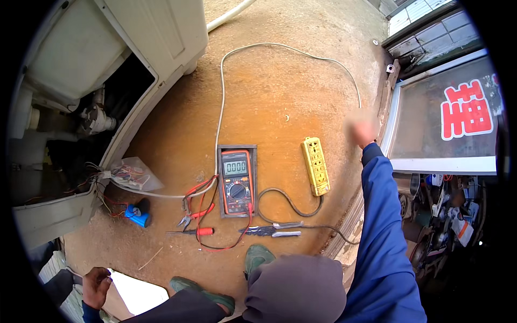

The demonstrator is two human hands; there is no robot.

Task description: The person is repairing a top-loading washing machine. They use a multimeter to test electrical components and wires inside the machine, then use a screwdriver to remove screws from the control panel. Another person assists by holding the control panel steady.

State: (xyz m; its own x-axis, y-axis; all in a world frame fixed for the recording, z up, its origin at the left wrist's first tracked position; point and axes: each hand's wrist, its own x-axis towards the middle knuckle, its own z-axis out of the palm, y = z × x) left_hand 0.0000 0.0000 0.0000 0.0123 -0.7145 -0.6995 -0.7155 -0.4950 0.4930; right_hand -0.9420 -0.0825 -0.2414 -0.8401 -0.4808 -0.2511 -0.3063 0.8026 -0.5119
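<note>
At the lower left, my left hand (97,288) is closed with its fingertips at the corner of a flat white panel (141,293). My right hand (364,132) reaches out to the right, low over the ground. The end of a long pale grey cable (222,102) runs to its fingers, which look closed around it; a blur hides the cable's tip. Left of that hand lies a yellow power strip (315,166). A red-edged digital multimeter (236,180) rests in a dark case, its display lit, with red and black test leads (202,215) beside it.
An open-sided white appliance (156,48) stands left, with a bag of wires (134,175) and a blue cylinder (138,215) beside it. Pliers (269,230) and a red-handled screwdriver (204,231) lie before my shoes (258,257). A framed glass panel (431,118) stands right, above cluttered parts (441,215).
</note>
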